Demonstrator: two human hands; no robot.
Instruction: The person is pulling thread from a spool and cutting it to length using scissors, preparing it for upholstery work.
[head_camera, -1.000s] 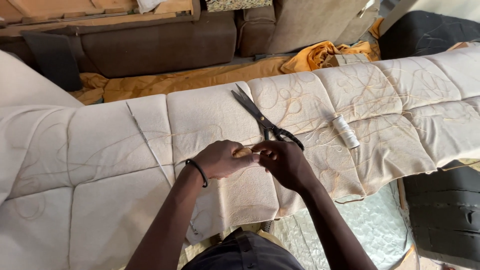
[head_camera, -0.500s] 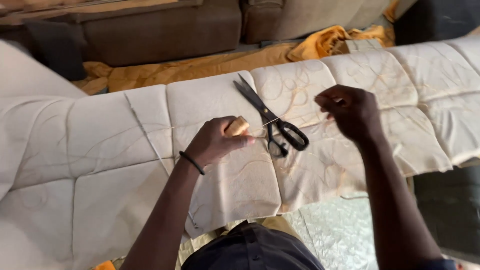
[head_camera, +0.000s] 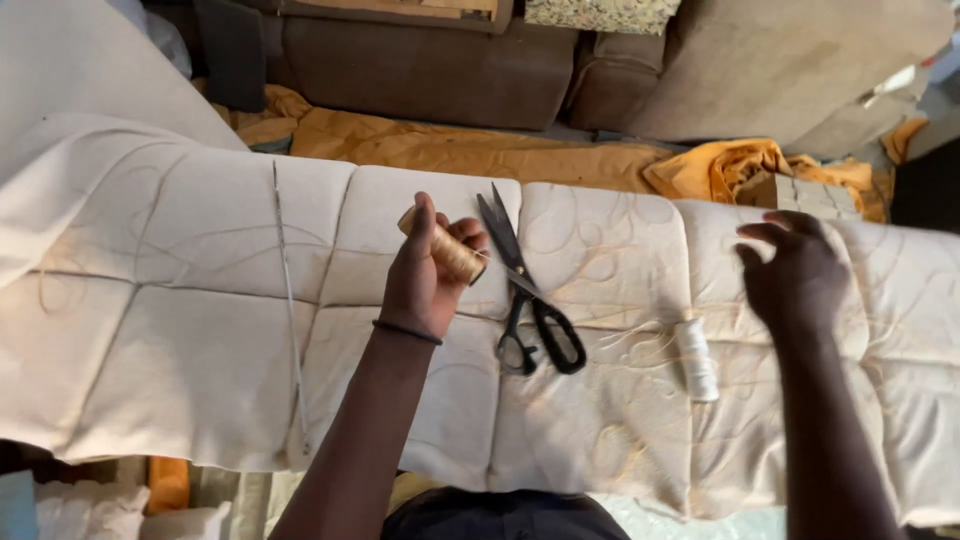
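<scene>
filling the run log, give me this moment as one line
left hand: holds gold thread spool | right hand: open, empty, above cushion | scissors, white spool: on cushion

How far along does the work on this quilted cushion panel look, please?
Done: the cream panel already shows stitched channels. In hand: the left hand holds a gold thread spool; the right hand hovers open. Untouched: scissors, white spool and a long needle. What's left is unclear.

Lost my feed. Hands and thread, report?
Left hand grips gold spool. Right hand open, empty. Scissors, white spool on cushion.
</scene>
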